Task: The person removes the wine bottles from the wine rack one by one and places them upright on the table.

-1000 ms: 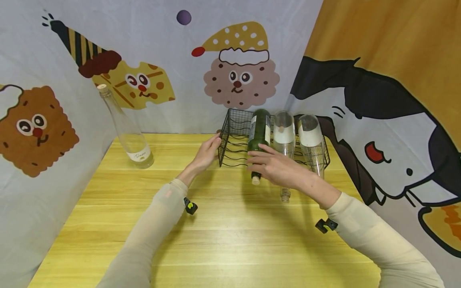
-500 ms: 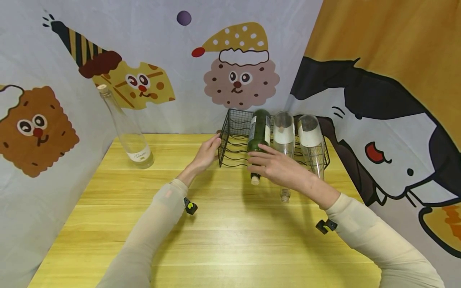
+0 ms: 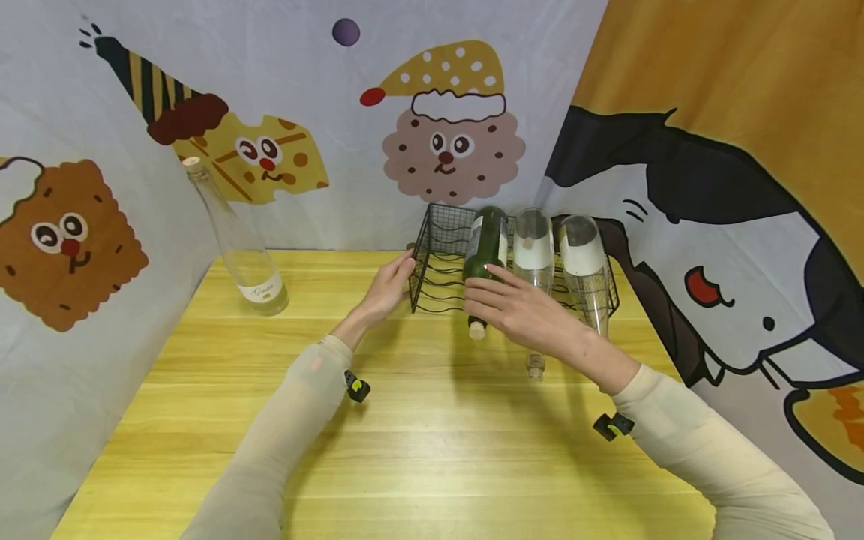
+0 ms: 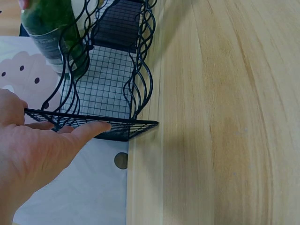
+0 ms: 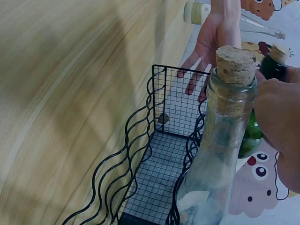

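Observation:
My right hand (image 3: 516,304) grips a green wine bottle (image 3: 486,240) around its neck. That bottle lies neck toward me on a black wire rack (image 3: 442,217), its cork poking out below the fingers. With extended fingers, my left hand (image 3: 388,289) touches the rack's left mesh panel (image 4: 112,123) from outside. To the right on the rack lie two clear glass bottles (image 3: 533,251) with white labels, necks also toward me. One clear bottle's cork (image 5: 236,65) fills the near part of the right wrist view. My right fingertips are partly hidden in the wrist views.
A clear corked bottle (image 3: 253,262) stands upright at the table's back left. Behind the rack hangs a cloth (image 3: 270,45) with cartoon prints. The wooden table (image 3: 432,450) extends in front of the rack.
The green bottle has slid slightly backward on the rack, its cork now a little farther from me. My right hand shifted slightly with it; the left hand stayed in place.

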The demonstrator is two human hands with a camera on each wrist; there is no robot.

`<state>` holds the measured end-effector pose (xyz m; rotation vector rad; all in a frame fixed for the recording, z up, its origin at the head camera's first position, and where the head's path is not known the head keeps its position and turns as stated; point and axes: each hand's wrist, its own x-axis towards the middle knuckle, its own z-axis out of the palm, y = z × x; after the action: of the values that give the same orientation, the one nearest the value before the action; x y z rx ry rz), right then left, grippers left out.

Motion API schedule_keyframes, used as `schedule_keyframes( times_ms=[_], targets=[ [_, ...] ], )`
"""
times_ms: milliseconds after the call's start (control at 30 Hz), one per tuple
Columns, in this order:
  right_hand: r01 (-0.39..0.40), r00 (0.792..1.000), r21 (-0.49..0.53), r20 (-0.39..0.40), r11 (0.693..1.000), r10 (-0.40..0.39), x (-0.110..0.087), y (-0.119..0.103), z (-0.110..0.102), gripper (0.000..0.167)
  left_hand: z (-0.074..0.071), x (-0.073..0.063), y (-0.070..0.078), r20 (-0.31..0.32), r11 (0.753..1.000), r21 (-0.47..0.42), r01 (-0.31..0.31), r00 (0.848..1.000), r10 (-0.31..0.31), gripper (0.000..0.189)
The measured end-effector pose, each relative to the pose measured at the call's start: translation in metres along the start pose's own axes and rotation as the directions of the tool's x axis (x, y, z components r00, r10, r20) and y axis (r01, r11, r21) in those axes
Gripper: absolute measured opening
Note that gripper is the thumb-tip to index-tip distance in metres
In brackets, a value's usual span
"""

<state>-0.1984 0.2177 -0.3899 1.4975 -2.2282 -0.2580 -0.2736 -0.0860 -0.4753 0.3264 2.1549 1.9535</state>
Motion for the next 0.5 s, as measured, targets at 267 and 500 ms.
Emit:
schedule_keyframes(
  times_ms=[267, 500],
  targets=[
    [-0.048, 0.987, 0.073, -0.150, 0.996, 0.058, 0.0024, -0.0028, 0.0006, 0.056, 0.0001, -0.0004, 0.0009, -0.004, 1.000, 0.001, 0.002, 1.000, -0.002, 0.063],
    [-0.070, 0.961, 0.117, -0.260, 0.991, 0.098, 0.0034, -0.0003, -0.0051, 0.062, 0.0004, -0.0005, 0.0008, -0.006, 1.000, 0.002, 0.004, 1.000, -0.004, 0.063]
  ],
)
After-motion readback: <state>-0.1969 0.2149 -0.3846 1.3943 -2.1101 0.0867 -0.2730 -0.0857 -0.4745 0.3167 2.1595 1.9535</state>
